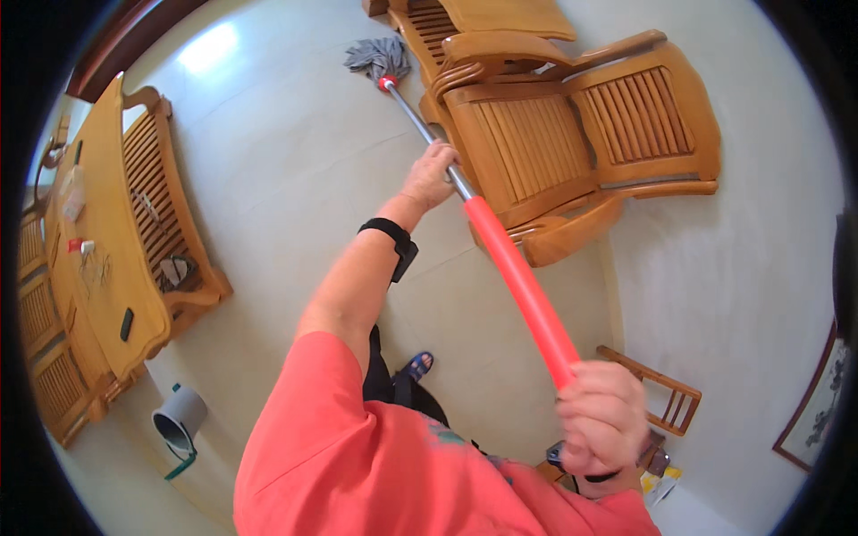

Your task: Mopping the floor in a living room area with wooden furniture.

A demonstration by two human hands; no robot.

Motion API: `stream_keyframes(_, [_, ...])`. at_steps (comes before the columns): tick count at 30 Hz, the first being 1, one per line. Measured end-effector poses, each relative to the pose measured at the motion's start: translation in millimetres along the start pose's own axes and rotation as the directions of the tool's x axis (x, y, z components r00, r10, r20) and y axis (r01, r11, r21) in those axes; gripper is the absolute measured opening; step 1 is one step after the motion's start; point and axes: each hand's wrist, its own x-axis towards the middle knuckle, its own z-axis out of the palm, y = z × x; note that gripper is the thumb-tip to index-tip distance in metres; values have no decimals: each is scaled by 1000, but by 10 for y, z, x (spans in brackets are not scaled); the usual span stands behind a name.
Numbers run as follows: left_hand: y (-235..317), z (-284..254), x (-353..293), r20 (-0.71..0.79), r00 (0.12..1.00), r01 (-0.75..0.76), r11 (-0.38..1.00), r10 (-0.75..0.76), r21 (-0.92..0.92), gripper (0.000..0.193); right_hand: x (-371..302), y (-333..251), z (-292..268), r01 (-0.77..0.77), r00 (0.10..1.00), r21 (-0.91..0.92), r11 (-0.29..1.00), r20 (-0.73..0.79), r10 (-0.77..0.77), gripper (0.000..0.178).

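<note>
A mop (pixel 518 272) with a red grip and a silver pole runs slantwise from lower right to upper middle. Its grey cloth head (pixel 379 59) lies spread on the tiled floor, beside the wooden furniture at the top. My left hand (pixel 432 173) is closed round the metal pole, just above the red grip. At the grip's near end, my right hand (pixel 602 416) is wrapped in a fist. The pole passes close to the front of a wooden armchair (pixel 527 134) with a slatted seat and back.
At left stands a long wooden table (pixel 107 268) with a slatted lower shelf and small items on top. A grey bucket (pixel 180 418) sits below it. A small wooden stool (pixel 657 393) is by the right wall, where a framed picture (pixel 815 402) hangs.
</note>
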Motion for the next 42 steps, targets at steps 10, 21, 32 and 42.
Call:
stream_keyframes(10, [1978,401,-1296,80,996,-55,990,45,131,36,-895,-565,-1359,242,702,-65,968,-677,-221,24])
stream_keyframes(21, [4064,-23,-2518,369,920,-23,960,129,-278,62,-1599,-344,-2378,230,969,809,540,-241,-53,23])
stream_keyframes(32, [6314,-1605,-3477,985,54,-86,982,-165,169,32,-1293,-1215,-1679,451,890,751,481,-416,-185,28])
stream_keyframes(42, [5786,-1479,-4850,727,326,283,671,604,-685,30,-1256,-1982,-1209,485,874,692,535,-413,-257,30])
